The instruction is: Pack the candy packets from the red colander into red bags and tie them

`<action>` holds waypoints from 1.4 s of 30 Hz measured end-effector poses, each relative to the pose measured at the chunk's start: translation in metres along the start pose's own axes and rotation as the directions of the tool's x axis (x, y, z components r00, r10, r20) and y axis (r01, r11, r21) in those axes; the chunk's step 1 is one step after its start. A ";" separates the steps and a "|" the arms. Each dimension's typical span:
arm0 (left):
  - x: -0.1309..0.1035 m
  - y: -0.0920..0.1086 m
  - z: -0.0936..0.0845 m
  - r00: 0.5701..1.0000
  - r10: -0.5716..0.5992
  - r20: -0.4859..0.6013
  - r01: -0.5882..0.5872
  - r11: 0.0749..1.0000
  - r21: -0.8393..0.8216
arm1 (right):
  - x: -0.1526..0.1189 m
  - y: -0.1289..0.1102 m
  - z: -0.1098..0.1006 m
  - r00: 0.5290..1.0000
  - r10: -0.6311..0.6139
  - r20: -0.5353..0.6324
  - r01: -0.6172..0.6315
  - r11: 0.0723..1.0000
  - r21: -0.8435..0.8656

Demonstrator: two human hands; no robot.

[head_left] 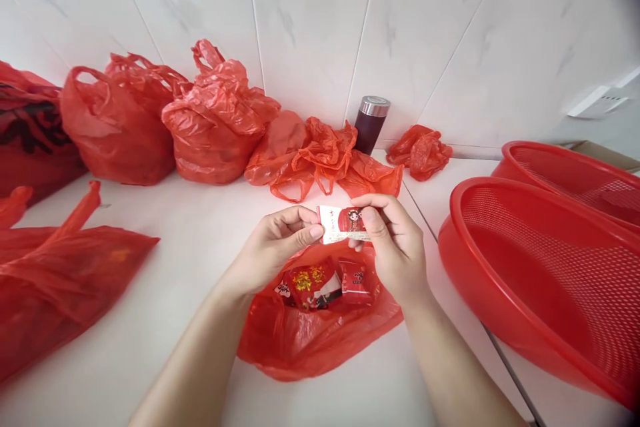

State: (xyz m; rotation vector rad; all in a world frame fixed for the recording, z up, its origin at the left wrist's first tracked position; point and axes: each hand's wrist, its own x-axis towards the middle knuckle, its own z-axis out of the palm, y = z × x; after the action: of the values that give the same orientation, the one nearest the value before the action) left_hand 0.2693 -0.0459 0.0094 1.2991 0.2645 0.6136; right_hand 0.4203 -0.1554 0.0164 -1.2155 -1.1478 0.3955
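A small red and white wrapped packet (340,224) with a printed cartoon figure is held level between both hands. My left hand (277,240) pinches its left end between thumb and fingers. Its right end is gripped by my right hand (395,240), the thumb lying on the front. Beneath them an open red plastic bag (310,347) lies on the white table (200,247). Inside the bag are a red packet with gold characters (310,282) and a smaller red packet (356,281).
Full red bags (215,127) and crumpled ones (325,153) line the tiled wall. A dark flask (371,125) with a silver lid stands among them. Two red mesh baskets (520,273) are at the right. Another red bag (65,287) lies at the left.
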 end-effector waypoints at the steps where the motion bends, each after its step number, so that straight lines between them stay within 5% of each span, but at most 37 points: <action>1: 0.000 -0.001 -0.001 1.000 -0.004 -0.001 0.004 1.000 -0.011 | 0.000 0.000 0.001 1.000 0.001 -0.006 -0.002 1.000 -0.007; 8: -0.006 -0.001 -0.001 0.999 -0.036 0.024 0.039 0.994 -0.099 | -0.004 -0.003 0.004 0.996 -0.049 -0.081 0.044 0.997 -0.064; 22: -0.011 -0.003 -0.001 0.998 -0.049 0.038 0.050 0.998 -0.025 | -0.009 -0.010 0.006 0.995 0.011 -0.102 0.013 0.974 0.225; 42: -0.016 0.001 0.007 1.000 0.001 0.013 -0.001 0.999 -0.033 | -0.010 -0.011 0.005 0.993 0.011 -0.119 0.004 0.992 0.124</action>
State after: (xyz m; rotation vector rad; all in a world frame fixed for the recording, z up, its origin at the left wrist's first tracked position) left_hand 0.2596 -0.0607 0.0099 1.2713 0.2423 0.6081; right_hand 0.4084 -0.1641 0.0207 -1.1173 -1.0037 0.3861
